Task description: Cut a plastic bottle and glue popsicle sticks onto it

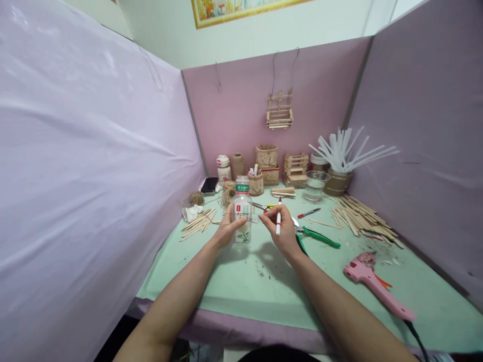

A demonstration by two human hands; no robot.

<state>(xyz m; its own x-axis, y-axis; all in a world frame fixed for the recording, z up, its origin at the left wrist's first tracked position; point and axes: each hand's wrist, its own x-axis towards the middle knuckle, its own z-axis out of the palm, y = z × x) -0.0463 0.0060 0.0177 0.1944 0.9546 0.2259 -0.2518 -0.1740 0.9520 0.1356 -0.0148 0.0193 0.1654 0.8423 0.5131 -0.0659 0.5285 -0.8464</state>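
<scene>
My left hand (229,227) is closed around the lower half of a clear plastic bottle (243,201), which stands upright and has no cap on its mouth. Green and white labelling with a leaf print shows on its side. To the right of it, my right hand (281,229) grips a white marker (278,224) with a dark red tip pointing up. Thumb and forefinger of that hand reach toward the bottle, a small gap away from it. Beside the right wrist lie green-handled pliers (320,237), partly hidden by the hand.
A pink glue gun (377,286) lies at the right, its cord running off the front. Wooden sticks (366,218) are spread at the right, more sticks (198,224) at the left. Behind stand a clear bowl (316,187), twine-bound containers (266,157) and a phone (209,185).
</scene>
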